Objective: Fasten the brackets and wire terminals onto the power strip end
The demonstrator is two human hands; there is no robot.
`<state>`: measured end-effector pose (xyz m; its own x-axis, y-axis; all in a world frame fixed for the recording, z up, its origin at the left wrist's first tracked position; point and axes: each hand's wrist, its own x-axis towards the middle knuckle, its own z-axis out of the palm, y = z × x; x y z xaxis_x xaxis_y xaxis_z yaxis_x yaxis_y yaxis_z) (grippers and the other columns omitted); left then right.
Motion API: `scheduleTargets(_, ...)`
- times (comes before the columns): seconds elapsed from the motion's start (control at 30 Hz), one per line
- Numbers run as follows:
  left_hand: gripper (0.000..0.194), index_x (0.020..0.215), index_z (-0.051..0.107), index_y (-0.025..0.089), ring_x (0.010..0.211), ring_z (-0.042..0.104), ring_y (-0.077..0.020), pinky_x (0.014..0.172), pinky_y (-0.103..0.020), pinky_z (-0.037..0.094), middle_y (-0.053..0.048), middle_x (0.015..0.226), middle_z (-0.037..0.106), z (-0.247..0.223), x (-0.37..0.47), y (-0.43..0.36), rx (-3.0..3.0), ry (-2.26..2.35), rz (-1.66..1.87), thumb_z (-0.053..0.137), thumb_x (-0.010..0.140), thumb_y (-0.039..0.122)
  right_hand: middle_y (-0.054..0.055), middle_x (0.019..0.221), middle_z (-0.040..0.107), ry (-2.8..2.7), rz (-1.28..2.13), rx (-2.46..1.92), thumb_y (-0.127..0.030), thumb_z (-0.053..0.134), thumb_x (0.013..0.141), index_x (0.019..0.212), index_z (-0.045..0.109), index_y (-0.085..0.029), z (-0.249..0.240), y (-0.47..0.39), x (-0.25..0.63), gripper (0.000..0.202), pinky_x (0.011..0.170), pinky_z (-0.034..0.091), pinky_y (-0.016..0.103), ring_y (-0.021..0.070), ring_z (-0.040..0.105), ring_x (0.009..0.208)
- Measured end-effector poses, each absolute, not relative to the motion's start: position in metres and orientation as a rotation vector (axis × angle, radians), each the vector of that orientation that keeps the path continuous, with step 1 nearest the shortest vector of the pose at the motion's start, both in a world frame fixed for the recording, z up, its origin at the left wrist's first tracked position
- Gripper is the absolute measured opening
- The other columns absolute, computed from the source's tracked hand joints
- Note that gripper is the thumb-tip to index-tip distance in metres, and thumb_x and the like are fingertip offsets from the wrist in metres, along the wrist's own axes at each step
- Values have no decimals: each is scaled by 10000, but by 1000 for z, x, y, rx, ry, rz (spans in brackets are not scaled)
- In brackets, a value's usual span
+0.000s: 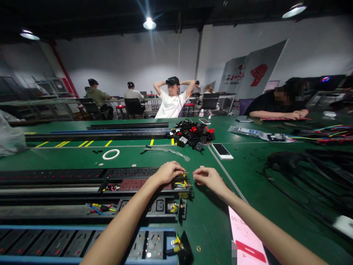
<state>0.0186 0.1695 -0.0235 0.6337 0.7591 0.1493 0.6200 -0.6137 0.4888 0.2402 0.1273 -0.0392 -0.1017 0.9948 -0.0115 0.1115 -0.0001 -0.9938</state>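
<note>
My left hand point(171, 172) rests over the right end of a black power strip point(82, 173), its fingers closed by a small metal-tipped piece and a yellow wire end point(184, 174); what exactly it grips is hidden. Just to the right, my right hand point(210, 179) is in a pinch, thumb and forefinger together, apart from the strip. Anything in that pinch is too small to name. Nearer me lie a strip with brown sockets point(135, 184), a strip with black sockets point(160, 206) and a blue-framed strip point(77, 243). Yellow-sleeved wires point(176, 241) stick out at the blue one's end.
Beyond my hands are a heap of black and red parts point(194, 134), a white phone point(222, 151) and a white ring point(111, 154). Black cables point(300, 180) and a pink sheet point(245, 239) lie right. A person in white point(172, 101) sits across the table.
</note>
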Motion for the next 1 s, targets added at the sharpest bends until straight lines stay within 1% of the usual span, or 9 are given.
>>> scheduleTargets(0.13, 257, 1101, 750, 262, 1029, 650, -196, 920, -261, 469, -45, 1117, 711, -24, 18, 169, 2468, 1112, 490, 562, 947, 350, 4, 541, 668, -1299, 1237, -1253, -287, 810, 532, 641, 734, -176, -52, 147, 229, 173, 478, 499, 255, 128, 578, 462)
scheduleTargets(0.27, 251, 1100, 751, 275, 1024, 650, -198, 900, -256, 471, -41, 1107, 711, -25, 18, 169, 2465, 1112, 488, 576, 939, 356, 9, 540, 675, -1271, 1274, -1247, -266, 837, 497, 641, 744, -162, -60, 146, 227, 201, 460, 504, 241, 128, 591, 466)
scheduleTargets(0.53, 256, 1100, 751, 279, 1016, 652, -200, 882, -259, 472, -44, 1100, 706, -26, 17, 169, 2474, 1093, 501, 569, 945, 367, 13, 568, 687, -1159, 1349, -1235, -301, 885, 481, 679, 730, -158, -67, 146, 224, 290, 488, 551, 265, 143, 632, 494)
scheduleTargets(0.7, 262, 1104, 748, 285, 1014, 653, -197, 895, -263, 477, -39, 1110, 703, -28, 17, 169, 2484, 1100, 495, 556, 951, 376, 12, 575, 685, -1140, 1367, -1217, -330, 902, 464, 704, 720, -147, -69, 145, 221, 353, 487, 546, 251, 147, 647, 510)
scheduleTargets(0.87, 262, 1109, 745, 285, 1012, 656, -199, 901, -268, 479, -39, 1120, 699, -29, 16, 170, 2480, 1102, 496, 557, 950, 373, 33, 610, 701, -1137, 1380, -1217, -376, 898, 497, 743, 715, -143, -71, 141, 222, 385, 506, 546, 256, 154, 660, 540)
scheduleTargets(1.0, 265, 1103, 748, 285, 1002, 657, -197, 887, -260, 479, -38, 1108, 702, -29, 16, 171, 2479, 1093, 501, 557, 950, 387, 21, 612, 696, -1163, 1386, -1219, -389, 896, 488, 766, 695, -151, -71, 142, 222, 417, 497, 512, 239, 141, 643, 539)
